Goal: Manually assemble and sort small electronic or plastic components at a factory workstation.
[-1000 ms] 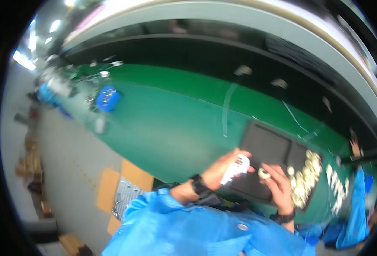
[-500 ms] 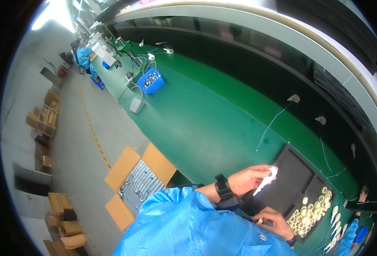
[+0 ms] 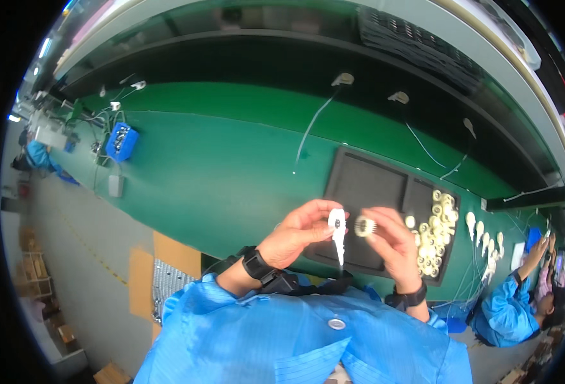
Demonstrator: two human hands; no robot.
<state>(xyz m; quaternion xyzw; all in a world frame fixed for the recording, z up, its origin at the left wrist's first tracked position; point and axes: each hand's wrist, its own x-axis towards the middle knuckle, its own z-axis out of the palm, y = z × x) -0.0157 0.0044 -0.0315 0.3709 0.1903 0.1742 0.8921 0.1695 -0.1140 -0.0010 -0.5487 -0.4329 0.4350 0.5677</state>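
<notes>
One green counter [image 3: 225, 160] sweeps across the view from 10 to 4 o'clock. One co-worker [image 3: 506, 310] in blue is at 4 o'clock. A black tray [image 3: 367, 182] lies at 3 o'clock, and one open cardboard box [image 3: 179, 253] of metal parts stands at 8. One blue bin [image 3: 122, 142] sits between 9 and 10.

Both hands meet over the tray's near left part, wrists banded. The left hand [image 3: 295, 233] reaches in from 7 o'clock, thumb below, its fingers pinching one white tapered piece [image 3: 338, 232], narrow end toward 6. The right hand [image 3: 394, 246] comes from 5, slightly blurred, pointing toward 11; thumb and fingers grip one cream toothed ring [image 3: 365, 226], just beside the white piece but apart.

Three corded white pieces [image 3: 398, 97] are spread from 1 to 2 o'clock; at least five more lie past the tray between 3 and 4. Cream rings [image 3: 432, 237] heap at the tray's 4 o'clock, too overlapped to count; one rests apart at the heap's 10.
</notes>
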